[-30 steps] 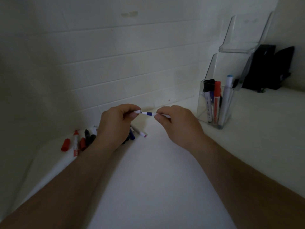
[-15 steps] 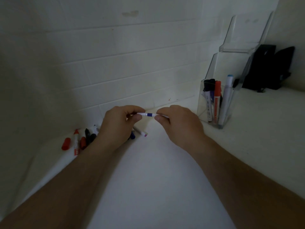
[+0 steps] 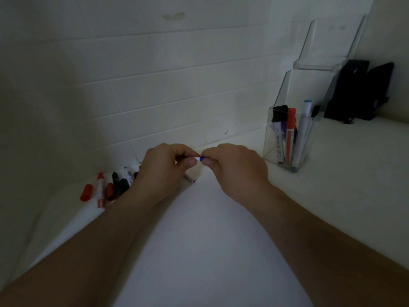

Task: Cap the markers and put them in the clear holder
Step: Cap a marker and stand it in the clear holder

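The two hands meet in the middle of the view, over the white counter (image 3: 199,240). The left hand (image 3: 163,171) has its fingers curled round one end of a small marker (image 3: 199,159). The right hand (image 3: 234,169) pinches the other end with thumb and finger. Only a tiny bit of the marker shows between them, white next to blue. The hands are almost touching. You cannot tell if the cap is all the way on.

At 9 o'clock from the hands a bunch of markers lies on the counter by the tiled wall (image 3: 155,85). Farthest out is a loose red cap (image 3: 86,192). Next to it is a red marker (image 3: 100,189) with a white body. Then come a dark red piece (image 3: 109,191), a black marker (image 3: 115,181) and a white marker (image 3: 128,176) with a black tip. The left hand hides part of this bunch. A pink-tipped marker (image 3: 190,178) pokes out just under the left hand, at 6 o'clock from it.

At 3 o'clock from the hands stands the clear holder (image 3: 271,138), well apart from them. In its front pocket some markers stand up: a black-capped one (image 3: 279,134), a red one (image 3: 290,134) and a tall pale one with a light blue cap (image 3: 303,131). The holder's upper pocket (image 3: 332,52) rises behind.

At 2 o'clock, past the holder, dark black things (image 3: 358,89) sit on the counter.
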The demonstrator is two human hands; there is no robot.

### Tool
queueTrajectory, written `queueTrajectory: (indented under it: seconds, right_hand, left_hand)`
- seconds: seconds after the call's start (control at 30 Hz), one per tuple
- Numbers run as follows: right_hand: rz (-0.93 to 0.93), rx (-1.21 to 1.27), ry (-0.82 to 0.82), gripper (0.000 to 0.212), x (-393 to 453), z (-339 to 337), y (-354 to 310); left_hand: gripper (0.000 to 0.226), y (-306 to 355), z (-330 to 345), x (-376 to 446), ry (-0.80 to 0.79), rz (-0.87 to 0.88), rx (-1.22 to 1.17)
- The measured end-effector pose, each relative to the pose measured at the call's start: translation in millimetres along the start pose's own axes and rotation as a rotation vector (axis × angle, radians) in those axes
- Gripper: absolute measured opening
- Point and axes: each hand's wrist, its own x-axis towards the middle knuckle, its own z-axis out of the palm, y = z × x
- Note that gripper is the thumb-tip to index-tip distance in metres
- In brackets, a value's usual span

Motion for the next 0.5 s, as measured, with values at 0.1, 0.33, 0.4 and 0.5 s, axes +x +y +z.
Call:
queueTrajectory:
  seconds: [0.1, 0.33, 0.4, 0.5]
  right_hand:
    - [0.037, 0.051, 0.056, 0.028, 0, 3, -3]
    - [0.069, 0.285, 0.058, 0.021, 3, 10, 9]
    - [0.086, 0.212, 0.029, 0.021, 4, 8, 13]
    - [0.1, 0.145, -0.012, 0.018, 6, 12, 17]
  left_hand:
    - [0.013, 6, 0, -1, 0.059, -0.015, -0.019]
    - [0.013, 15, 3, -2, 0.066, 0.031, 0.024]
    - [0.016, 13, 5, 0, 0.07, 0.051, 0.055]
    - [0.024, 12, 6, 2, 0.094, 0.083, 0.021]
